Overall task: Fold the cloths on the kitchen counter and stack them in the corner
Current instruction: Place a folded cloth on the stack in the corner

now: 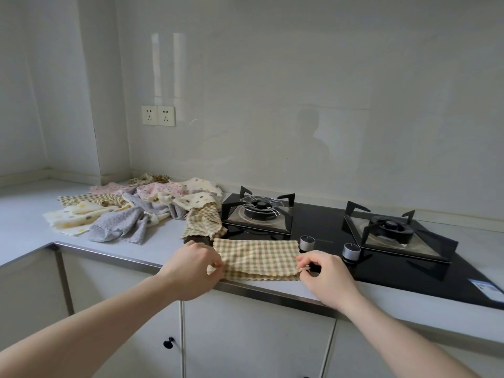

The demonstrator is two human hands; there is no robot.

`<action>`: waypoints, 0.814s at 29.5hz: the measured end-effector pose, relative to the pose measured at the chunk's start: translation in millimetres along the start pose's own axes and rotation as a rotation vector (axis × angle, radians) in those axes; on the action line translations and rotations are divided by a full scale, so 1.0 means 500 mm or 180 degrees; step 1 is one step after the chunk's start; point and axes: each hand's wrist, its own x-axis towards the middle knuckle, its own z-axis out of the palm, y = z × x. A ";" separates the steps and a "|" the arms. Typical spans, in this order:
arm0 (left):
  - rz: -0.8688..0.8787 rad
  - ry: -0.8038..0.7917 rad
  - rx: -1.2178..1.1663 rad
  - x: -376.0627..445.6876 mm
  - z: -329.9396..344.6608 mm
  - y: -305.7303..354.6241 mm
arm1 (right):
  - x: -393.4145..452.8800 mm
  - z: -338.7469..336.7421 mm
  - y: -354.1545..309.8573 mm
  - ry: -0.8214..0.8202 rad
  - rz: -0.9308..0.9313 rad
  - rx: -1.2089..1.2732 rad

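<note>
A green-and-beige checked cloth [257,259] lies folded over at the counter's front edge, partly on the black hob. My left hand [195,271] pinches its near left corner. My right hand [323,274] pinches its near right corner. A heap of unfolded cloths [136,208] lies further back on the left: spotted cream, pink, grey and checked ones, tangled together. One checked cloth [204,223] from the heap trails toward the hob's left edge.
A black glass gas hob [321,222] with two burners and two grey knobs [307,242] fills the counter to the right. The grey counter [24,211] turns a corner at the far left. Two wall sockets [158,115] sit above the heap. White cabinets stand below.
</note>
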 end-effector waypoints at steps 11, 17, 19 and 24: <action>-0.0444 0.0303 -0.0474 0.070 -0.011 -0.013 | 0.000 0.000 -0.001 0.0283 0.0032 0.0027; -0.1087 0.0288 -0.0615 0.111 0.059 -0.020 | 0.005 0.004 0.009 0.0364 0.0074 -0.0081; -0.1205 0.0298 -0.0643 0.112 0.079 -0.026 | 0.006 0.006 0.012 0.0445 0.0082 -0.0155; -0.1337 0.0400 -0.0941 0.114 0.083 -0.037 | 0.012 0.006 0.009 0.0509 0.0269 -0.0389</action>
